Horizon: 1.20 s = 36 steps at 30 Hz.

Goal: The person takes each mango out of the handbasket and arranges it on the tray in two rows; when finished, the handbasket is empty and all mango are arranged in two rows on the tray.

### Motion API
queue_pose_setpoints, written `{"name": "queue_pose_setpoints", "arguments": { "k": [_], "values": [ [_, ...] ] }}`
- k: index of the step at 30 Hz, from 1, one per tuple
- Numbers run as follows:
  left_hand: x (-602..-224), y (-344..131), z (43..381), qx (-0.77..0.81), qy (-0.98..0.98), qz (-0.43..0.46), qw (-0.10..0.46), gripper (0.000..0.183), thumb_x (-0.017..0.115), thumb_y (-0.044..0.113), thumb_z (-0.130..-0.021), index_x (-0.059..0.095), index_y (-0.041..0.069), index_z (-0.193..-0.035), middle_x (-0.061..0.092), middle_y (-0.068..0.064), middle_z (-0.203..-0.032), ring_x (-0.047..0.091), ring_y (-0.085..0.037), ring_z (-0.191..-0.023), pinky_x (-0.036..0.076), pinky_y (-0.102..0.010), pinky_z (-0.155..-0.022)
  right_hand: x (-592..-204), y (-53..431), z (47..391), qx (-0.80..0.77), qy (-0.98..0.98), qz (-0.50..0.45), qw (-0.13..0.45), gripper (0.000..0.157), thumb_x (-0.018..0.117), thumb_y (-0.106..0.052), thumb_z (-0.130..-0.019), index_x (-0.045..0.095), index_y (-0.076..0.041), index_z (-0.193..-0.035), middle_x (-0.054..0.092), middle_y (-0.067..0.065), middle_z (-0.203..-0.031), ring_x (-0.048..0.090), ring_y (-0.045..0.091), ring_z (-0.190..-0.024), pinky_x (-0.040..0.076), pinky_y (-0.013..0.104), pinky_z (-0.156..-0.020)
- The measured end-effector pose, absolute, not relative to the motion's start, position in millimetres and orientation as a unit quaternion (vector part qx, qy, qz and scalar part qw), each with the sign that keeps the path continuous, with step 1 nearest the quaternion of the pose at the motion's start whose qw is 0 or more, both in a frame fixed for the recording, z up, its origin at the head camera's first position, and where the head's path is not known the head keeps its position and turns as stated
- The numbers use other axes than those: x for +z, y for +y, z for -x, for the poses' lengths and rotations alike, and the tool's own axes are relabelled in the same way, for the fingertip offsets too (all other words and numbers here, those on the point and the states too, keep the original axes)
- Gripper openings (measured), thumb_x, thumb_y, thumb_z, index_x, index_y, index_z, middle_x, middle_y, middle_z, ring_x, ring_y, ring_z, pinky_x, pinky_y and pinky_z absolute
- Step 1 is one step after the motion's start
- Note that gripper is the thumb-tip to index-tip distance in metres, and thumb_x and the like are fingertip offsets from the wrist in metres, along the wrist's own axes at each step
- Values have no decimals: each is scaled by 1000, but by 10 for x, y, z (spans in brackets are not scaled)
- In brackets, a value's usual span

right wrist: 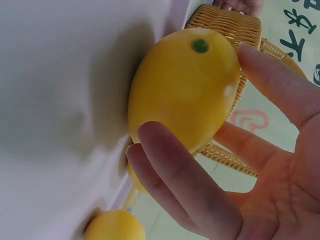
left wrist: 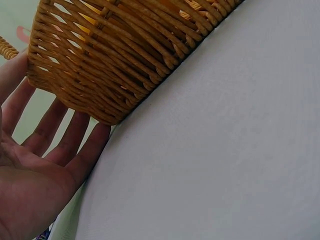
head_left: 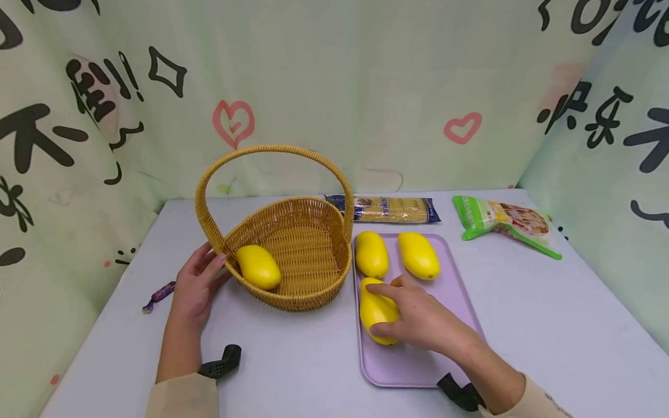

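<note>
My left hand [head_left: 195,287] rests against the outer left side of a wicker basket [head_left: 308,261], close to the foot of its arched handle. In the left wrist view its fingers [left wrist: 47,125] lie extended along the basket's woven wall. One yellow mango [head_left: 258,267] lies inside the basket, at the left. On the lilac tray [head_left: 407,368], my right hand [head_left: 425,319] holds another mango [head_left: 377,313], thumb and fingers around it. The right wrist view shows this held mango [right wrist: 185,90] with its green stem spot. Two more mangoes, one left [head_left: 371,255] and one right [head_left: 419,256], lie behind it.
A pack of noodles [head_left: 394,209] lies at the table's back, partly behind the basket. To the right is a green food bag [head_left: 507,223]. A small purple-wrapped sweet [head_left: 159,296] lies left of my left wrist. Printed curtains [head_left: 334,87] enclose the white table [head_left: 292,360].
</note>
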<state>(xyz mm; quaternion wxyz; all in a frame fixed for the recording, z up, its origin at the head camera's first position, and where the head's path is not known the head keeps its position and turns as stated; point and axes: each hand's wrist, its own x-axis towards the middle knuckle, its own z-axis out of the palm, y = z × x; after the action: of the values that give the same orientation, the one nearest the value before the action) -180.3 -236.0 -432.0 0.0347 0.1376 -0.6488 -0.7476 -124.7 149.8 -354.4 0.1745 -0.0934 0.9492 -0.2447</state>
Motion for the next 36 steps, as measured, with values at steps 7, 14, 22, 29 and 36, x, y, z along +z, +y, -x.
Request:
{"name": "queue_pose_setpoints", "arguments": {
  "k": [7, 14, 22, 29, 36],
  "values": [
    [-4317, -2364, 1801, -746, -650, -139, 32, 65, 69, 32, -100, 42, 28, -159, 43, -6, -158, 57, -9, -125, 52, -28, -107, -3451, 1505, 1236, -226, 954, 97, 170, 71, 86, -42, -83, 59, -29, -147, 57, 11, -128, 57, 19, -90, 52, 33, -74],
    [-4309, -2366, 1810, -752, -643, -141, 28, 63, 68, 31, -101, 43, 29, -159, 44, -4, -157, 56, -11, -126, 51, -31, -110, -3286, 1511, 1338, -253, 947, 169, 106, 60, 76, -43, -93, 59, -22, -147, 62, 15, -137, 64, 28, -109, 59, 48, -90],
    [-4304, -2374, 1808, -749, -646, -145, 24, 62, 64, 30, -103, 41, 29, -160, 44, -3, -156, 54, -14, -130, 45, -39, -117, -3119, 1381, 1584, -303, 915, 253, 85, 56, 74, -34, -96, 57, -21, -148, 61, 10, -141, 62, 31, -117, 58, 43, -90],
    [-4317, -2365, 1787, -744, -652, -144, 23, 63, 65, 32, -102, 41, 29, -160, 42, -5, -160, 55, -13, -129, 47, -37, -116, -2929, 1126, 1804, -310, 892, 306, 119, 58, 75, -30, -95, 56, -18, -149, 62, 5, -138, 59, 26, -115, 56, 38, -90],
    [-4332, -2367, 1798, -744, -653, -140, 30, 63, 67, 32, -101, 42, 28, -159, 44, -6, -158, 58, -11, -124, 53, -27, -105, -2792, 869, 2040, -300, 878, 329, 175, 66, 75, -31, -95, 48, -22, -155, 56, 9, -149, 55, 28, -135, 52, 49, -108]
  ]
}}
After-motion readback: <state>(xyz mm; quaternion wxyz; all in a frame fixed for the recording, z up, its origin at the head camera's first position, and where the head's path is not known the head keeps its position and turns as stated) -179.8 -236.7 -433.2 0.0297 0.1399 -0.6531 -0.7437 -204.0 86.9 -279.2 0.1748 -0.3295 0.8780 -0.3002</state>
